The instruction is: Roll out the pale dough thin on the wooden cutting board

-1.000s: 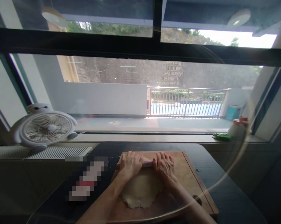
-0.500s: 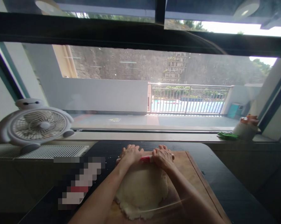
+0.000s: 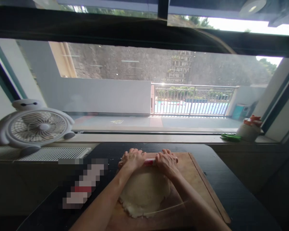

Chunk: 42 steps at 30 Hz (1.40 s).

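Dough (image 3: 144, 192): flat, ragged-rimmed sheet on the board (image 3: 202, 186), mid-bench (image 3: 227, 186); far side meets the pin (image 3: 148, 162).
Blurred item (image 3: 84, 186): near the bench's left edge; identity cannot be told.
Left hand (image 3: 134, 158): fingers curled around the pin's left part.
Right hand (image 3: 167, 159): fingers curled around the right part; pin tip just shows beyond.
Pin position: crosswise, near the board's far edge.
Step in hand: rolling out the dough, judging by grip and pin.
Next move: likely calls for level, even pressure from both hands.
Fan (image 3: 43, 126): past the bench's far left corner.
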{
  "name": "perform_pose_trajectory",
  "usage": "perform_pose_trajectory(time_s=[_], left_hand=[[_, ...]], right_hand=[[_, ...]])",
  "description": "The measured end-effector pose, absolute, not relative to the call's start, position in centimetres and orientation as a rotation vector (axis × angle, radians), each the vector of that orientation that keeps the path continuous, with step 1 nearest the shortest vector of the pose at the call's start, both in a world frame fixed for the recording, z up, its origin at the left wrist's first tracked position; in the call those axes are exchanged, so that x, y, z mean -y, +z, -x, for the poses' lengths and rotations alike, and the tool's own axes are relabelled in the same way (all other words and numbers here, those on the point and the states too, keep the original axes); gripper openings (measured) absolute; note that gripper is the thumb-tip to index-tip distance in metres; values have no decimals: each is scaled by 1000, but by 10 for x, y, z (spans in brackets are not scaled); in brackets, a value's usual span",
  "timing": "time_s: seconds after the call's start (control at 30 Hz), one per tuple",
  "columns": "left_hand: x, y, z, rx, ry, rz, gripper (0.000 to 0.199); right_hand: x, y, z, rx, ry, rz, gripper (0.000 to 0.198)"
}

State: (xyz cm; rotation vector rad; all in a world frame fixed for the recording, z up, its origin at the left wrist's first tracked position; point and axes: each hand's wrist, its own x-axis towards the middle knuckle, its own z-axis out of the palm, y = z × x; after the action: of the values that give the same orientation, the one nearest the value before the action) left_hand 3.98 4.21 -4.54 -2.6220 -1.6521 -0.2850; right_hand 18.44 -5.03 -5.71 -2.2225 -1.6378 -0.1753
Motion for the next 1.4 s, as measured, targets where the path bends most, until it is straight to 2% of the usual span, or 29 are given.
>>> perform_pose_trajectory(time_s=[0.17,0.3,0.7,0.93,1.03,1.23,1.4], left_hand=[[-2,-50,-25,1406,-528,2568,42],[9,-50,-21,1360,-579,2577,39],[-70,-45,-52,1726,-224,2673,45],[-92,-47,-58,1755,-180,2678,43],[-73,-47,-53,1707,-231,2657,44],[-8,-49,-27,1447,-575,2594,42],[24,-57,5,1282,-752,2672,35]], right_hand=[[85,-66,-170,1581,-299,2181,41],[95,-71,-167,1596,-311,2158,47],[19,-52,-197,1710,-53,2268,39],[5,-54,-203,1724,-18,2261,37],[20,-54,-196,1704,-70,2243,39],[78,-61,-171,1644,-228,2167,40],[118,-67,-161,1713,-304,2014,43]])
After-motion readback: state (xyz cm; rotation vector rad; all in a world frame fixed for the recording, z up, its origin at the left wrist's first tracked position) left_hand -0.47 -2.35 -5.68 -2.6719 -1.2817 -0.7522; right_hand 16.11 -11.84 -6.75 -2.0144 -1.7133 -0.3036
